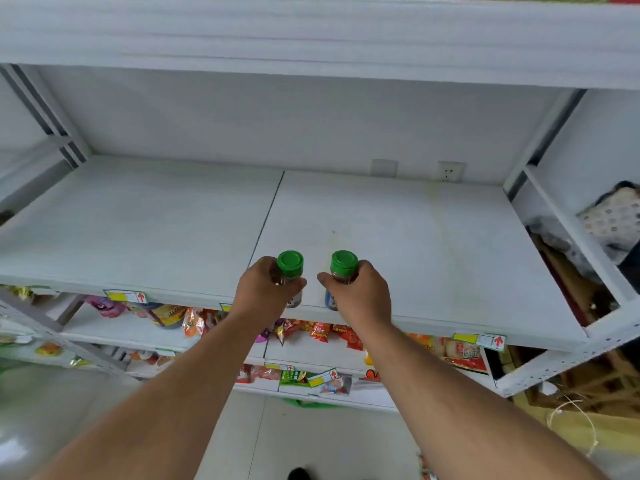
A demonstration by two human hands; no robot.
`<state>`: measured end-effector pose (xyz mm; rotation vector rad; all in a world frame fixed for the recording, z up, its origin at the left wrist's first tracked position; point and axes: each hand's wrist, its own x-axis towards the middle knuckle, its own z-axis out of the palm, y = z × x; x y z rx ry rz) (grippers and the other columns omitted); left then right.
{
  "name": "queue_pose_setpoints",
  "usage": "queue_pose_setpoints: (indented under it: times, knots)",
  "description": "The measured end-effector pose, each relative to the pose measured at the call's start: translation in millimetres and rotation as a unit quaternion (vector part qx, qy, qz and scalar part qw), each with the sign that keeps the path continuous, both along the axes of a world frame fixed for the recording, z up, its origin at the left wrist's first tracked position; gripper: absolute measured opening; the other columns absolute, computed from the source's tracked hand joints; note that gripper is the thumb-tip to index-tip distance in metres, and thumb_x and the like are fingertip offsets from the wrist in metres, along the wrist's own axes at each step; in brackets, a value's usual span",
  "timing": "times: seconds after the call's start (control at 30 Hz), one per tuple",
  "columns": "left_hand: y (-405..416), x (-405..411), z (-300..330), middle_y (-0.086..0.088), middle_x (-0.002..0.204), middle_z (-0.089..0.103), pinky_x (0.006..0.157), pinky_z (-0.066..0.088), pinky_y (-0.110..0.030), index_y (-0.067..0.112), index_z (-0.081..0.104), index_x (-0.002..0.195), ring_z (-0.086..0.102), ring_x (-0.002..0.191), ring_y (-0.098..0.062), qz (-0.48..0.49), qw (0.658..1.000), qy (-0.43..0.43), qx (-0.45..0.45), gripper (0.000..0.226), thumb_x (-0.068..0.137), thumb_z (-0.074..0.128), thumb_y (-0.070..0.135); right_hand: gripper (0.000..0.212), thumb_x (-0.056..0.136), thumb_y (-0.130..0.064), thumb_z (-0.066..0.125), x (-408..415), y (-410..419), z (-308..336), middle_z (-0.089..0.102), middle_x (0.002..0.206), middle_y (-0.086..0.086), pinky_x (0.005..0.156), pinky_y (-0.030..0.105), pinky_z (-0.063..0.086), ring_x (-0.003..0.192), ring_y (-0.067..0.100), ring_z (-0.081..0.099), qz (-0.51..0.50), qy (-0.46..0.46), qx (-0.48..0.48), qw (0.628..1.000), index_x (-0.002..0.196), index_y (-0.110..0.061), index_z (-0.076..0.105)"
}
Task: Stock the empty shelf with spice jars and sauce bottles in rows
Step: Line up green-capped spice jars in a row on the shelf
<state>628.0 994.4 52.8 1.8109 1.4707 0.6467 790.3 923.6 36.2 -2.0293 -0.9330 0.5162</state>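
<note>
A wide white shelf [433,244] stretches in front of me with nothing standing on its boards but the two jars I hold. My left hand [264,289] grips a spice jar with a green cap [290,263] at the shelf's front edge, near the seam between the two boards. My right hand [360,292] grips a second green-capped spice jar [343,265], with a blue label showing under the thumb. Both jars are upright and side by side, a short gap apart. Whether their bases rest on the board I cannot tell.
Lower shelves [311,344] carry bright snack packets. Price tags [126,296] hang on the front edge. A wall socket [450,172] shows behind the shelf. To the right are a patterned bundle [613,216] and wooden pieces [595,382]. Another shelf board [311,32] runs overhead.
</note>
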Motion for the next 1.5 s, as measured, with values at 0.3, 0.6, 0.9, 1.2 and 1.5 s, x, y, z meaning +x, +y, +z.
queue_pose_setpoints:
  times: [0.3,0.6,0.9,1.2,1.5]
  knots:
    - [58.2,12.2,-26.9,0.011,0.097,0.069,0.082,0.055,-0.035,0.024,0.064,0.104,0.066,0.093,-0.015,-0.027,1.0,-0.012,-0.008,0.036,0.078,0.085,0.037,0.048,0.076,-0.057,0.08,4.0,49.9,-18.3,0.065,0.095,-0.003,0.066,0.031,0.045,0.082,0.02,0.061,-0.039,-0.02,-0.022,0.999,0.099,-0.021,0.059]
    - [75.3,13.5,-44.1,0.014,0.097,0.068,0.072,0.047,-0.02,0.024,0.062,0.105,0.065,0.094,-0.01,-0.03,0.999,-0.034,-0.029,0.036,0.08,0.085,0.034,0.057,0.073,-0.063,0.08,-2.1,59.4,-37.7,0.069,0.101,-0.001,0.074,0.035,0.053,0.091,0.024,0.065,-0.045,-0.029,-0.046,0.997,0.103,-0.02,0.058]
    - [63.7,-9.0,-53.0,0.011,0.141,0.056,0.105,0.05,-0.036,0.025,0.047,0.144,0.056,0.125,-0.011,-0.049,0.991,-0.068,-0.102,0.077,0.079,0.087,0.032,0.085,0.073,-0.059,0.084,9.4,26.6,-35.6,0.059,0.137,-0.004,0.093,0.031,0.047,0.122,0.017,0.058,0.017,0.02,-0.064,0.998,0.14,-0.021,0.048]
    - [-1.4,-1.5,-50.5,0.004,0.126,0.065,0.091,0.054,-0.029,0.022,0.058,0.139,0.065,0.109,-0.014,-0.104,0.986,-0.059,-0.117,0.037,0.103,0.054,0.032,0.043,0.109,-0.024,0.045,13.2,-11.6,-29.8,0.051,0.153,-0.003,0.11,0.023,0.036,0.139,0.015,0.049,0.01,0.116,-0.06,0.991,0.152,-0.02,0.048]
    - [14.0,30.6,-63.8,-0.015,0.151,0.05,0.092,0.051,-0.037,0.034,0.042,0.153,0.061,0.121,-0.037,-0.108,0.963,-0.105,-0.222,0.047,0.106,0.043,0.034,0.034,0.103,-0.037,0.043,6.0,9.3,-41.9,0.061,0.138,-0.01,0.115,0.043,0.043,0.128,0.012,0.054,-0.008,0.245,-0.033,0.969,0.128,-0.04,0.066]
